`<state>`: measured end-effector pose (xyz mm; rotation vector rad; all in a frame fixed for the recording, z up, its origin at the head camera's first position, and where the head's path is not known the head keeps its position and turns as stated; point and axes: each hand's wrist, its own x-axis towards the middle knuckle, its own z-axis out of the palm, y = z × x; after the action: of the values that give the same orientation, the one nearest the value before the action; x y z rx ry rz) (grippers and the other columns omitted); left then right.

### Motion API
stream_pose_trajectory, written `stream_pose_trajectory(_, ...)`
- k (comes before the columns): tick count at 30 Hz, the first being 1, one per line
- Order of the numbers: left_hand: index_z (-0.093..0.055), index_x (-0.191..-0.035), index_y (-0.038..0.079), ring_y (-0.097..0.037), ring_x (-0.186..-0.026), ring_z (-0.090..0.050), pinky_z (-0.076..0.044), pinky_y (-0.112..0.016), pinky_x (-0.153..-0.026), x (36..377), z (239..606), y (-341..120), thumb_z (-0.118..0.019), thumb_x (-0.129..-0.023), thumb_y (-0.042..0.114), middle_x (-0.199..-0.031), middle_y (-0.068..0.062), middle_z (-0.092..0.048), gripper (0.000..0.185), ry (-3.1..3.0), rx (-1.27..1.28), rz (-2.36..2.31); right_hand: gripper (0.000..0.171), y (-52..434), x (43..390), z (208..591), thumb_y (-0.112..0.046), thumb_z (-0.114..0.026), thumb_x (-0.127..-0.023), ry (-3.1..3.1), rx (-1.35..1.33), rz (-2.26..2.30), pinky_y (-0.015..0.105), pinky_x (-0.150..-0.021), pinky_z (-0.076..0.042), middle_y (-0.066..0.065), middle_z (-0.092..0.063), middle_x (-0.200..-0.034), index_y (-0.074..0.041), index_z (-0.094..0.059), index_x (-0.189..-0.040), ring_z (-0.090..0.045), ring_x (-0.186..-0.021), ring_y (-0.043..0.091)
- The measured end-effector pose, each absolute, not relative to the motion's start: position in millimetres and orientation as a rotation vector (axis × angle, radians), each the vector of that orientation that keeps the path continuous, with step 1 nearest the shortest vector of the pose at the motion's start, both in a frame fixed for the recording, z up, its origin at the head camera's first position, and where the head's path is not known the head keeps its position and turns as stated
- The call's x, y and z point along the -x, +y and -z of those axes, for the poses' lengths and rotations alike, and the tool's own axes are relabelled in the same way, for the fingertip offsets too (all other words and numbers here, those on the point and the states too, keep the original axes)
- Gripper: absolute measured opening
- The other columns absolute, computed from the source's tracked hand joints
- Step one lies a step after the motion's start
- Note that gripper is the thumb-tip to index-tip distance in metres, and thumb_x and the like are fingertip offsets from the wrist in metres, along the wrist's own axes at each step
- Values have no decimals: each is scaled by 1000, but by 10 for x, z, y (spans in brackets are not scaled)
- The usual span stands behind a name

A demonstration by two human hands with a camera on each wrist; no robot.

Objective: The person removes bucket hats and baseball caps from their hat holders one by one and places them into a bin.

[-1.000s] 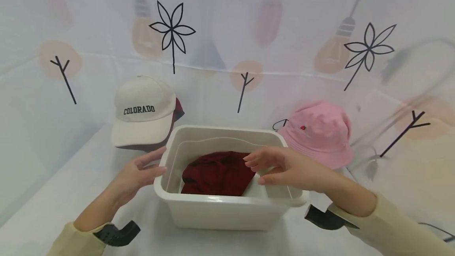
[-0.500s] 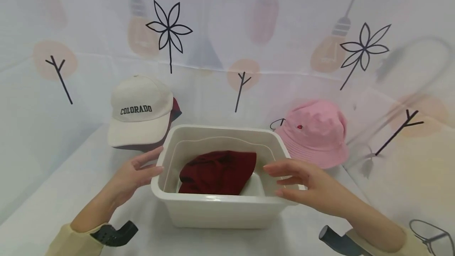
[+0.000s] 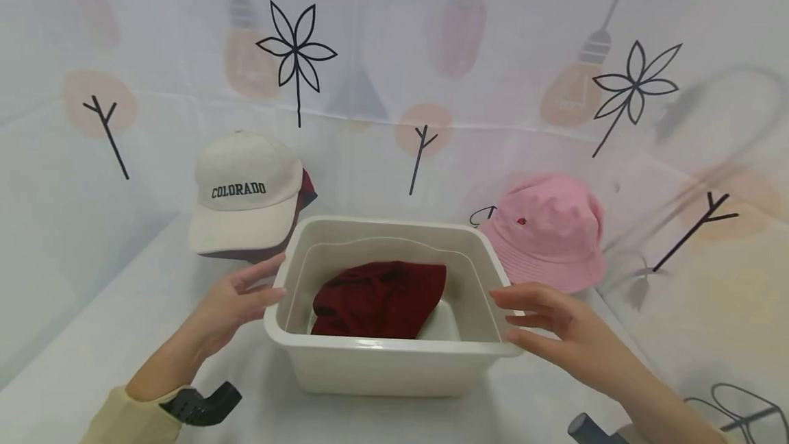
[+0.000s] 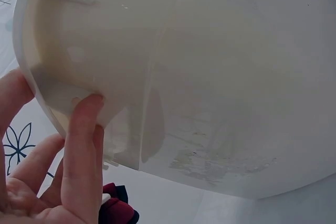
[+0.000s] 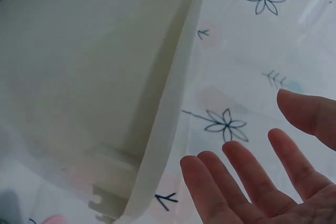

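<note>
In the head view the white plastic tub sits upright on the white tabletop, and the dark red hat lies inside it, slumped toward the tub's left, its exact style hard to make out. The person's left hand touches the tub's left rim, thumb and forefinger nearly straight and well parted; the right hand is at the right rim, fingers loose, holding nothing. Past the tub's left rear corner sits the cream COLORADO baseball cap, with a dark red brim poking out behind it. Past the right rear corner is the pink bucket hat, so near that I'd expect a shove of the tub that way to bump it or crease its brim; whether they touch, I can't tell. The left wrist view shows a fingertip under the lip against the tub's outer wall and another digit at the rim's edge, light contact rather than a wrapped grasp, so under load the smooth plastic could slip and that side drop, sliding the dark red hat along. In the right wrist view the fingers are spread wide, their tips just off the tub's right rim. With contact on one side only, my worry is that a pull would swing the tub round instead of carrying it straight.
</note>
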<state>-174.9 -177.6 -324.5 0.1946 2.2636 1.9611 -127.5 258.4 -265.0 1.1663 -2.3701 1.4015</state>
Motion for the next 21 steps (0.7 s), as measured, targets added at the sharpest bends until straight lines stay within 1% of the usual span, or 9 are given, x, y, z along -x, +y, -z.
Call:
stream_pose_trajectory(5,-31,-145,8,-38,-130,-34,-41,-50,-95,1754,3242,-1784,-66,-87,23,-147,-16,-31,70,2261,-186,-1962,44,2666,1293,2742,23,-56,-78,-2289,-1115,-1553,24,-80,-51,4,-60,-118,9,-53,-119,-62,-100,15)
stream_pose_trajectory(9,-31,-145,9,-38,-129,-34,-41,-49,-95,1758,3237,-1784,-66,-87,23,-147,-16,-31,69,2256,-190,-1967,46,2721,1291,2778,24,-55,-78,-2249,-1012,-1644,24,-79,-51,8,-61,-117,9,-52,-121,-62,-100,17)
stream_pose_trajectory(12,-30,-146,8,-38,-130,-34,-41,-49,-95,1755,3232,-1787,-65,-87,22,-147,-16,-30,69,2250,-201,-1969,45,2747,1294,2794,22,-57,-78,-2246,-927,-1621,23,-80,-50,9,-62,-116,8,-52,-121,-60,-103,15)
stream_pose_trajectory(15,-30,-146,8,-39,-129,-34,-42,-49,-94,1752,3225,-1792,-64,-88,22,-147,-17,-30,69,2250,-214,-1968,43,2768,1311,2806,21,-59,-78,-2247,-839,-1589,21,-82,-49,7,-62,-115,8,-54,-119,-58,-105,12)
stream_pose_trajectory(21,-30,-146,9,-39,-128,-36,-42,-49,-93,1757,3226,-1786,-64,-89,21,-147,-17,-29,68,2261,-219,-1957,39,2825,1377,2833,13,-62,-81,-2309,-628,-1522,17,-81,-48,1,-63,-114,5,-55,-118,-58,-103,7)
